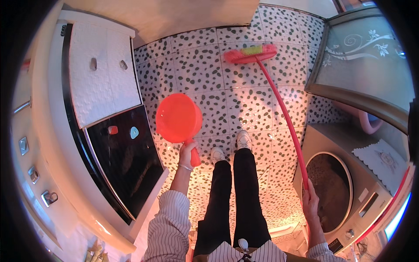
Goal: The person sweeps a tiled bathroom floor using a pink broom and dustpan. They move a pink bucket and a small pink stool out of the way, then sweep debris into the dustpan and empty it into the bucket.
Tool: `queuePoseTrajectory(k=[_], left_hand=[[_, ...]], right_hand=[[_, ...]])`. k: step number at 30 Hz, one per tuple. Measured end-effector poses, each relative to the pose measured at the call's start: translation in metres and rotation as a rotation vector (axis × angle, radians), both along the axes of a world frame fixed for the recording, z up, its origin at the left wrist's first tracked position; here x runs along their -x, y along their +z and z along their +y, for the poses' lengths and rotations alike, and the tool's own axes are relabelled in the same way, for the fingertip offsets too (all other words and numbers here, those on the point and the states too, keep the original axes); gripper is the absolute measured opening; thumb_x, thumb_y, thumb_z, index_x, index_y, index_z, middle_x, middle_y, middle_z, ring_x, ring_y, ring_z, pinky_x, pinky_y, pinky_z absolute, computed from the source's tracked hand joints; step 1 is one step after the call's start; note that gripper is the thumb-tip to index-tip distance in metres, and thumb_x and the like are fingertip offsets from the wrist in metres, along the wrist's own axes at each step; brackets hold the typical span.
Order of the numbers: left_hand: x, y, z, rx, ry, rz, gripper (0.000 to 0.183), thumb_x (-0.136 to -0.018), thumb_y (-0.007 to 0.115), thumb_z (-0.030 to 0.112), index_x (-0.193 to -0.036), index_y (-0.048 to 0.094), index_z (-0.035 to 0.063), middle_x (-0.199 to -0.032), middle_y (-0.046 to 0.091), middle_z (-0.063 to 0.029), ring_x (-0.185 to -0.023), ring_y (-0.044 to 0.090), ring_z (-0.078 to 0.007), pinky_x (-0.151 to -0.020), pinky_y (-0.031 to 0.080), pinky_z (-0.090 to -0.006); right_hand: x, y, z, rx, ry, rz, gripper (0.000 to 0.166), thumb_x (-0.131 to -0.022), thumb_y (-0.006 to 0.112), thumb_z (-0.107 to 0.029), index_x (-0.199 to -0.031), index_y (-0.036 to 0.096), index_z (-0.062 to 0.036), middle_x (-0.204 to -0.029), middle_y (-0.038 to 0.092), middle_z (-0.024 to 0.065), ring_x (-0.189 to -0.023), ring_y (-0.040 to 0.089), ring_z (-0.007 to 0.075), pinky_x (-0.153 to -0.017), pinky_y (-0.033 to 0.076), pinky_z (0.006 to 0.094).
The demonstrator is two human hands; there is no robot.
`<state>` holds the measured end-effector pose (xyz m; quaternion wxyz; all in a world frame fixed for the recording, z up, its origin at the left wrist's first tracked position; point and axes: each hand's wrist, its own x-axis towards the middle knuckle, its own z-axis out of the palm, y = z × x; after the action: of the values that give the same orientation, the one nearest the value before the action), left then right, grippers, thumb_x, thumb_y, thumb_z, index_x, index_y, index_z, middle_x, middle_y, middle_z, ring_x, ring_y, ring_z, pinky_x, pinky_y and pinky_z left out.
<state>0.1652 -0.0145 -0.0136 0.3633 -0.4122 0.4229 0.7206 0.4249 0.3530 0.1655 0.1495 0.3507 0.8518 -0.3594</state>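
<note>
My left hand point(188, 154) is closed around the handle of a red plastic dipper point(179, 118), whose round bowl is over the tiled floor. On the right, my right hand point(310, 200) grips the long red handle of a broom point(250, 55). The broom's head, with pink and yellow-green bristles, is at the far part of the floor, and its handle runs from there back to my hand. Whether the dipper holds anything cannot be told.
Speckled tiles point(209, 75) cover the floor under my shoes point(244, 139). Cabinets with a black glossy door point(124, 157) line the left. To the right are a front-loading washing machine point(356, 183) with a white cloth point(379, 160) and a framed frosted-glass door point(363, 62).
</note>
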Motion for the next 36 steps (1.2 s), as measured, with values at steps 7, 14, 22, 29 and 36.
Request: queuePoseTrajectory(k=[7, 14, 22, 29, 36], left_hand=[[-0.024, 0.011, 0.021, -0.014, -0.052, -0.045, 0.008, -0.08, 0.053, 0.006, -0.082, 0.046, 0.006, -0.063, 0.043, -0.0016, -0.052, 0.043, -0.0119, -0.047, 0.037, -0.025], [-0.038, 0.018, 0.026, 0.045, -0.117, -0.007, 0.008, -0.078, 0.055, 0.004, -0.082, 0.048, 0.0045, -0.063, 0.047, -0.003, -0.051, 0.046, -0.0127, -0.047, 0.039, -0.0257], [-0.046, 0.014, 0.031, 0.171, -0.225, 0.081, 0.009, -0.078, 0.056, 0.004, -0.083, 0.048, 0.0046, -0.064, 0.049, -0.0042, -0.051, 0.049, -0.0136, -0.046, 0.041, -0.0259], [-0.029, 0.037, 0.082, 0.153, -0.368, 0.064, 0.01, -0.077, 0.058, 0.004, -0.083, 0.05, 0.0038, -0.062, 0.051, -0.0052, -0.05, 0.05, -0.0145, -0.047, 0.043, -0.0263], [-0.029, 0.033, 0.093, 0.166, -0.437, 0.11, 0.018, -0.076, 0.061, 0.006, -0.09, 0.049, 0.0032, -0.067, 0.052, -0.0037, -0.052, 0.051, -0.0124, -0.046, 0.043, -0.0242]], right_hand=[[0.089, -0.078, 0.044, -0.037, -0.097, 0.004, 0.037, -0.092, 0.041, -0.01, -0.129, 0.041, -0.0106, -0.106, 0.056, 0.0227, -0.096, 0.057, 0.0329, -0.075, 0.045, 0.0333], [-0.094, 0.015, 0.031, -0.01, -0.074, -0.22, 0.039, -0.09, 0.044, -0.01, -0.128, 0.04, -0.0031, -0.109, 0.057, 0.0173, -0.095, 0.058, 0.0285, -0.076, 0.046, 0.0308], [-0.043, 0.045, 0.079, 0.002, -0.201, -0.036, 0.039, -0.09, 0.042, -0.008, -0.129, 0.042, -0.0045, -0.092, 0.054, 0.0012, -0.064, 0.042, 0.007, -0.055, 0.036, 0.0202], [0.196, -0.128, 0.167, -0.122, -0.118, 0.22, 0.038, -0.091, 0.043, -0.018, -0.128, 0.042, -0.0124, -0.1, 0.056, 0.0214, -0.084, 0.058, 0.0319, -0.07, 0.044, 0.0369], [-0.015, -0.078, 0.078, 0.19, -0.162, -0.236, 0.041, -0.093, 0.04, -0.012, -0.133, 0.035, -0.0101, -0.104, 0.052, 0.0195, -0.09, 0.052, 0.0306, -0.073, 0.042, 0.0338]])
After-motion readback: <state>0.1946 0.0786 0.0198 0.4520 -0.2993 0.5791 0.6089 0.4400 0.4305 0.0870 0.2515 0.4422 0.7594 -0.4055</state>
